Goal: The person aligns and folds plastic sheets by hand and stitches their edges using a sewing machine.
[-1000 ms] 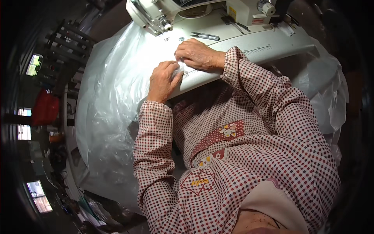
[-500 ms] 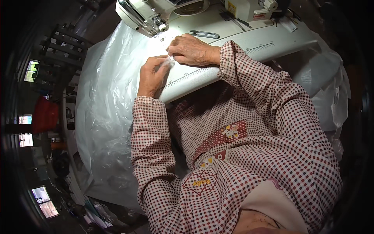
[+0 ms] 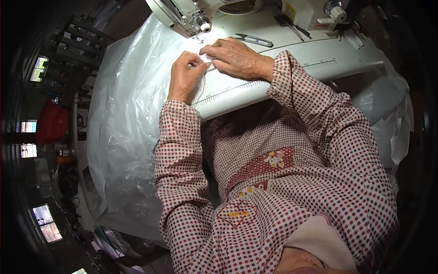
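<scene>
My left hand [image 3: 185, 75] is in front of the sewing machine [image 3: 182, 16], its thumb and forefinger pinched together on a small piece of thin white material [image 3: 199, 89]. Part of that piece hangs below the palm, and glare washes out its edges. Close beside it, my right hand [image 3: 237, 57] lies over the machine bed with fingers bent and fingertips gathered at the same white piece. What sits under those fingertips is partly hidden. The needle area is just beyond both hands, brightly lit.
Thread snips [image 3: 254, 40] lie behind my right hand. Farther right are a small dark-handled brush [image 3: 285, 20] and a thin tool. A ruler scale [image 3: 228, 89] runs along the table's front edge. Crinkled clear plastic sheeting [image 3: 127, 114] covers the left side.
My left fingers have closed into a tighter pinch, and the white piece now shows lower, beneath the palm. The right fingers have spread slightly. The whole view has shifted a little.
</scene>
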The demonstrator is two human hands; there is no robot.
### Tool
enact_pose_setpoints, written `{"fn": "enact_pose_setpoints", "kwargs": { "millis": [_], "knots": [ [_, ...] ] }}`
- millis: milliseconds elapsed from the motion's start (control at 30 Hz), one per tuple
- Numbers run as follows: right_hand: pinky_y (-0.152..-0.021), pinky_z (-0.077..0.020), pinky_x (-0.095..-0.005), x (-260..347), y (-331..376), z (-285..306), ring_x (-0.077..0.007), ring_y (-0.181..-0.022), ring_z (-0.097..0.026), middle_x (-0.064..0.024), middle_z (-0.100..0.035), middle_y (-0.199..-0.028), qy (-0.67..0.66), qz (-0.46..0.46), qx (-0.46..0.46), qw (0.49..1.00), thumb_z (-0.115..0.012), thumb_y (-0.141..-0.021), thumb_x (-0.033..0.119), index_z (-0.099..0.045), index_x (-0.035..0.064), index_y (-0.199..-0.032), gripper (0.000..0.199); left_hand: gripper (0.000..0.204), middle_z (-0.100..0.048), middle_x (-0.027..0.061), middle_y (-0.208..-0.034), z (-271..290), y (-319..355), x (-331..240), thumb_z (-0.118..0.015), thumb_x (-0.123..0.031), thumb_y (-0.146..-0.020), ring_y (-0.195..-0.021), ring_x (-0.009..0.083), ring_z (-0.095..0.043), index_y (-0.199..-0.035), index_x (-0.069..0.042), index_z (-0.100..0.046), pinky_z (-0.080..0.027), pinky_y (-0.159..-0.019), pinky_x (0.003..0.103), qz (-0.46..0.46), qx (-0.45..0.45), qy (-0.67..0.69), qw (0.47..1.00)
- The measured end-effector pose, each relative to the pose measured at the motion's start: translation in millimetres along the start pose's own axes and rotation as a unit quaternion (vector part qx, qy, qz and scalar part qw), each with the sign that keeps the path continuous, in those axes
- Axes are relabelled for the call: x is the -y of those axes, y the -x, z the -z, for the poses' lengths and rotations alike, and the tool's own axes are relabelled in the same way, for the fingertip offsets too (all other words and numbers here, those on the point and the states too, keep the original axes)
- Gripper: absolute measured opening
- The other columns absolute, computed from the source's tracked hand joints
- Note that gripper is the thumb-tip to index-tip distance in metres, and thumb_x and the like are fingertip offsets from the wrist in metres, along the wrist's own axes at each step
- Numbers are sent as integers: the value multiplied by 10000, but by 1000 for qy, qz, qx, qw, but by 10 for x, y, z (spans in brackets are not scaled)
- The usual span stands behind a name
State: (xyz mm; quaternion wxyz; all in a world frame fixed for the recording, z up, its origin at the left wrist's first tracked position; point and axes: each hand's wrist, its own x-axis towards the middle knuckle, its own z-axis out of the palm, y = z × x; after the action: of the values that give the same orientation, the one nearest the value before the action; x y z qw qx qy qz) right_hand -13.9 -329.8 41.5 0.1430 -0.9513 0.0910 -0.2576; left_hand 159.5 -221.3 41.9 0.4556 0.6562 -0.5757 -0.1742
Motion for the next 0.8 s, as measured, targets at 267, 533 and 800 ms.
{"fn": "enact_pose_setpoints", "kwargs": {
  "millis": [267, 533, 800],
  "knots": [
    [-867, -460, -424, -10, -55, -40, -268, -927, -599, -101, -633, -869, -15, 36, -51, 998, -576, -894, 174, -628, 28, -822, 171, 165, -588, 30, -899, 27, -12, 112, -760, -86, -763, -780, 108, -527, -842, -18, -632, -447, -705, 244, -78, -14, 15, 997],
    [-884, -447, -433, -105, -9, -98, -257, -935, -596, -90, -632, -896, -18, 16, -50, 998, -577, -884, 170, -632, 38, -847, 148, 142, -640, 104, -989, 76, 145, -309, -712, -121, -813, -920, 252, -658, -891, -4, -691, -528, -802, 350, -138, 76, -235, 959],
    [-903, -431, -432, -48, -23, -31, -249, -948, -587, -103, -619, -883, -17, 6, -39, 999, -571, -869, 248, -626, 28, -846, 228, 112, -650, 96, -957, 49, 74, -179, -688, -52, -805, -812, 253, -660, -896, -11, -640, -553, -726, 333, -236, 36, -318, 918]
  ]
}}
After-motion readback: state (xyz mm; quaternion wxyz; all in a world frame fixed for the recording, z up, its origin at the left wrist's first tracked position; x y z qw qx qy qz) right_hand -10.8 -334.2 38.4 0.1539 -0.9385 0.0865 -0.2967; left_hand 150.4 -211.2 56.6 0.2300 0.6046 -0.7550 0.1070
